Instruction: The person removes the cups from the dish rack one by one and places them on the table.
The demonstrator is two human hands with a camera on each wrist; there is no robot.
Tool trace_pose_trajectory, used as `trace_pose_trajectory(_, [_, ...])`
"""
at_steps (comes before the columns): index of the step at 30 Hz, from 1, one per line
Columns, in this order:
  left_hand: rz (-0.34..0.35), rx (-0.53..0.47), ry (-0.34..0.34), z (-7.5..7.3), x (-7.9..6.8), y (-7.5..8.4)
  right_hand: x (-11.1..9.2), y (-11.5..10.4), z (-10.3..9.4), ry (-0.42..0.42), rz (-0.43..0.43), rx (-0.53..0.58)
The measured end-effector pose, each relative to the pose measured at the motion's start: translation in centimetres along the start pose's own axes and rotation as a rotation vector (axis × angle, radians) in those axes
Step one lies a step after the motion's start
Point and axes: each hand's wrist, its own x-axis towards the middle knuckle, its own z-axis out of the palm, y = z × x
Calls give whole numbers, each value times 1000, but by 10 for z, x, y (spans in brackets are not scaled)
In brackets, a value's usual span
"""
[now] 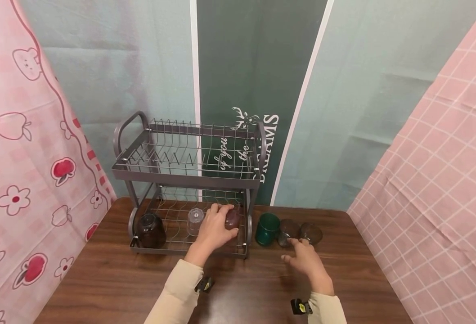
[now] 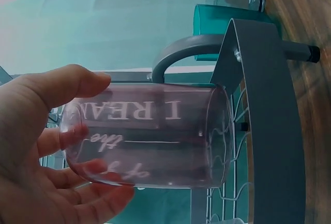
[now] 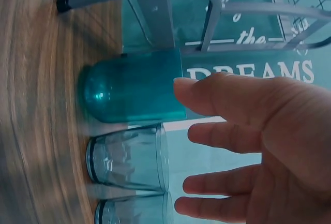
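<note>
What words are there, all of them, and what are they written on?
"DREAMS": on the dark green cloth.
"the": same cloth.
"you": same cloth, behind the rack; the word before it is unclear.
Through the pinkish glass: upside-down letters, hard to read.
Yellow mark on the right wrist's black device: too small to read.

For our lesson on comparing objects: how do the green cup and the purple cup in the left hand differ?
Colour: the green cup is deep green, while the purple cup is pale purple.
Place: the green cup stands on the table; the left hand holds the purple cup at the rack's lower tier.
Pose: the green cup is mouth up, whereas the purple cup appears mouth down.
Both are tinted, with no handle visible.
</note>
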Motion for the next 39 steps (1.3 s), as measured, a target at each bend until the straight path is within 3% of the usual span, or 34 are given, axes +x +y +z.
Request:
trace_pose_trajectory(7, [25, -10, 14, -3, -8, 2, -4, -14, 2, 3, -22, -28])
trace_pose_trajectory(17, [62, -50, 45, -8, -19, 7, -7, -34, 10, 75, -100, 79])
trace_pose_trajectory(23, [78, -69, 70, -10, -24, 9, -7, -42, 21, 129, -126, 246])
trace_pose_trajectory(31, [43, -205, 76, -8, -33, 6, -6, -46, 34, 202, -147, 431])
trace_pose_trajectory(39, [2, -373, 103, -2, -38, -1, -5, -54, 44, 235, -139, 842])
